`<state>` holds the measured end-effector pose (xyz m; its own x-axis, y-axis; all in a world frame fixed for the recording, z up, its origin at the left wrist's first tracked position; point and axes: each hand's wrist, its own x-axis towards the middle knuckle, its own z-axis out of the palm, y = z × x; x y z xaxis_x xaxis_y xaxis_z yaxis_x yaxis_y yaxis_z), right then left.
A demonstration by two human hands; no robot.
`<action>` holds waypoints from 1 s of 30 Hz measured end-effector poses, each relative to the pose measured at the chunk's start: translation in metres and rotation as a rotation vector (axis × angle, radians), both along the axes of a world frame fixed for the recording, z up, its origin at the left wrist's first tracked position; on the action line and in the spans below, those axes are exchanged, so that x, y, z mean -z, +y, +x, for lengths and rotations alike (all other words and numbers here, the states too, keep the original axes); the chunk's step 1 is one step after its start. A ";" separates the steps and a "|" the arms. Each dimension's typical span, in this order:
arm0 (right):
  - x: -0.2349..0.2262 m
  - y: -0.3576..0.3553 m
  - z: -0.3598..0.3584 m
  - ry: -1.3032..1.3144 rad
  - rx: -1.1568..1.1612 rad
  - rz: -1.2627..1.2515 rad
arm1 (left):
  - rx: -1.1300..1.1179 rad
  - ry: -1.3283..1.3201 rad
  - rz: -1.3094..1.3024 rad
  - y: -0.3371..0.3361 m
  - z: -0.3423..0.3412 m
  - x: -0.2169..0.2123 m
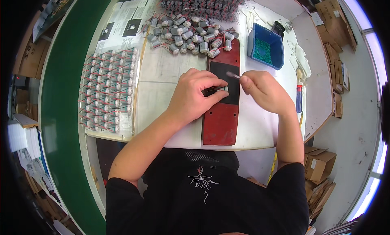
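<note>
Right fingers (248, 83) grip a slim tool (233, 75), tip leftward.
Long axis nearly crosswise; left fingers (218, 96) pinch a small part (225, 89).

White worktable (262, 127), bright windows (377, 52) rightward

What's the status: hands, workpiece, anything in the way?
Left hand pinches small part, mostly hidden, at black pad. Right hand grips slim tool close by. Motor pile crowds far end of red board.
</note>
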<state>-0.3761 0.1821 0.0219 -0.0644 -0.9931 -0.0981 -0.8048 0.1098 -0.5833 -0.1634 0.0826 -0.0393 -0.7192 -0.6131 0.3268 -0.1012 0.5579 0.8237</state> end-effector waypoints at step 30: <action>0.035 0.013 0.015 0.532 -0.109 -0.148 | 0.046 -0.019 0.229 -0.006 -0.003 0.001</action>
<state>-0.3608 0.1949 -0.0127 0.0364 -0.9975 0.0611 -0.9944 -0.0422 -0.0967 -0.1663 0.0767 -0.0401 -0.7527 -0.6362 0.1692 -0.0965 0.3609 0.9276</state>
